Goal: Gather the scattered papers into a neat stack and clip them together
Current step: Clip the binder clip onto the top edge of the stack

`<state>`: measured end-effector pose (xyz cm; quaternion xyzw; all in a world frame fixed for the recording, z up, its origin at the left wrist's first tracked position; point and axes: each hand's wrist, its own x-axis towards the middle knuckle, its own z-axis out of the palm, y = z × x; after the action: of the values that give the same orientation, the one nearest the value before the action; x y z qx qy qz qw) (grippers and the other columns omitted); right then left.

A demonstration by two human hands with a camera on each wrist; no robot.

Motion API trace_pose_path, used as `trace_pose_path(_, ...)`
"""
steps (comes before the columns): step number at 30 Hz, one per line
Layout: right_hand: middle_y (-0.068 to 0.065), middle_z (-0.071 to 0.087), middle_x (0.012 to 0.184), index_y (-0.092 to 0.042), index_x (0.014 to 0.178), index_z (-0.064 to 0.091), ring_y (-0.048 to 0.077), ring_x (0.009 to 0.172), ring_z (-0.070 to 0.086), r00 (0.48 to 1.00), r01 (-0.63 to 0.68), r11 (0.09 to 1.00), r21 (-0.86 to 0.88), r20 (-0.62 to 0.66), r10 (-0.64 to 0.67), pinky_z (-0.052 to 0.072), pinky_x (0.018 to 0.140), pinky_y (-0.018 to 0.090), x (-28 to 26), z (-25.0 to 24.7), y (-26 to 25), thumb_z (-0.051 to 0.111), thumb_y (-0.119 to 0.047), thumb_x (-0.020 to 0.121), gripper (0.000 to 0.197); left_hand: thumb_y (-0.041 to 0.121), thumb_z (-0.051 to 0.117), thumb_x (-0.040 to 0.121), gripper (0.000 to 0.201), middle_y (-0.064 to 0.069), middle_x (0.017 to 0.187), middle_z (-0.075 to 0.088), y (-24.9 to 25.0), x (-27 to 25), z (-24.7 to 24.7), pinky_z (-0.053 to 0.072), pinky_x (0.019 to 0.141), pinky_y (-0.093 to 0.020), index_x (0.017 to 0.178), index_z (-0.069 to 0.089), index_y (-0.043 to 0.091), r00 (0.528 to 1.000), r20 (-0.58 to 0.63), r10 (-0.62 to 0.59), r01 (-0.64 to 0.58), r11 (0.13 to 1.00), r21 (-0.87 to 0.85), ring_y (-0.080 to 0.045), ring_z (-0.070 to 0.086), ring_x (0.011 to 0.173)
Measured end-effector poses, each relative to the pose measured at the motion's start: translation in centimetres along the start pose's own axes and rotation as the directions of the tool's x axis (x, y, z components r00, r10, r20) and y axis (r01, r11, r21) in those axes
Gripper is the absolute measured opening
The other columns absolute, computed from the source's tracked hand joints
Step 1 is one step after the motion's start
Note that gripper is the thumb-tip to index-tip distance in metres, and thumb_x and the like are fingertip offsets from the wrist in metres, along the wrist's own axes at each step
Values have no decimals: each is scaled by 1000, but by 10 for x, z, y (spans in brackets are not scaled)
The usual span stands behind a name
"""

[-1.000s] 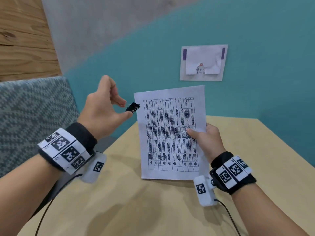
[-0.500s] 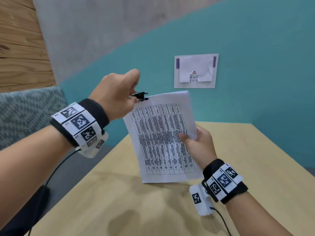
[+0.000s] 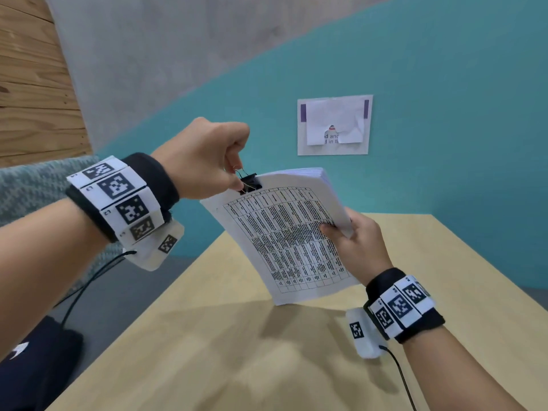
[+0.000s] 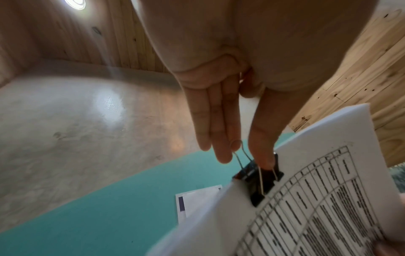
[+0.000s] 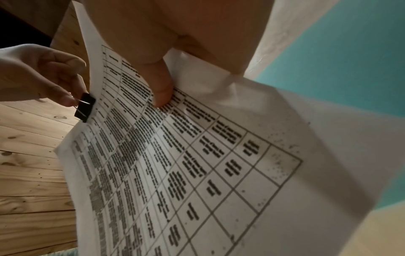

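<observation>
A stack of white papers (image 3: 290, 235) printed with a table is held tilted in the air above the wooden table (image 3: 267, 366). My right hand (image 3: 353, 241) grips its right edge, thumb on the printed face (image 5: 161, 90). A black binder clip (image 3: 250, 183) sits on the stack's top edge near the left corner. My left hand (image 3: 207, 161) pinches the clip's wire handles (image 4: 243, 155) between thumb and fingers. In the left wrist view the clip (image 4: 258, 181) bites over the paper edge. In the right wrist view the clip (image 5: 85, 108) shows at the sheet's edge.
A torn paper notice (image 3: 335, 124) hangs on the teal wall behind. A patterned grey cushion (image 3: 35, 185) lies at the left, with a dark bag (image 3: 38, 360) on the floor below it. Cables trail from both wrist cameras.
My left hand brought the clip from beside the papers' left edge up onto their top edge. The right hand tilted the stack leftward and raised it.
</observation>
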<state>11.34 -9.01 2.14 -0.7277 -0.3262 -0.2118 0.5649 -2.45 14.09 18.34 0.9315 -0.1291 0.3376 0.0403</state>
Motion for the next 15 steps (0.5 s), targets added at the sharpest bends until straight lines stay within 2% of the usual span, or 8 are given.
trace_pose_path(4,17,72,89,-8,97,71,38,86,64,1000,-17,999,33,27,16,53,80,46,2,-2,7,71,-10,90,7,7,89,67,55,3,80,75,5,2,-3,60,78,-41,83,40,24,994,75,-77,82,994,-65,-13,76,75)
trace_pose_path(7,18,72,90,-11,93,70,37,81,63,995,-88,991,100,49,83,54,76,47,4,-4,10,72,-9,90,3,15,94,66,51,2,90,78,6,1,-2,61,89,-39,103,58,21,978,109,-177,194,967,-167,-10,76,82)
trace_pose_path(9,22,67,84,-8,89,69,31,70,56,989,-140,975,173,71,129,49,67,43,4,-6,10,72,-9,91,3,19,94,68,47,2,97,79,5,0,-1,61,92,-32,108,70,19,966,130,-225,255,917,-305,-10,77,89)
trace_pose_path(11,19,66,83,-8,89,69,24,72,54,985,-168,958,232,86,152,47,68,40,4,-9,10,72,-9,91,4,21,88,76,36,3,101,80,5,0,1,57,93,-21,109,76,16,959,140,-246,282,863,-419,-7,76,95)
trace_pose_path(13,18,65,83,-2,91,68,23,73,54,984,-170,951,257,90,151,45,69,39,5,-12,11,73,-10,91,9,18,81,84,31,4,103,80,4,1,2,54,91,-13,113,77,13,959,130,-252,283,831,-478,-5,75,97)
trace_pose_path(15,10,62,78,-2,87,67,20,70,52,985,-164,952,259,91,145,44,66,35,4,-13,11,72,-9,91,10,15,80,83,35,7,105,79,2,2,4,52,90,-9,118,76,13,956,139,-258,293,811,-507,-3,74,99)
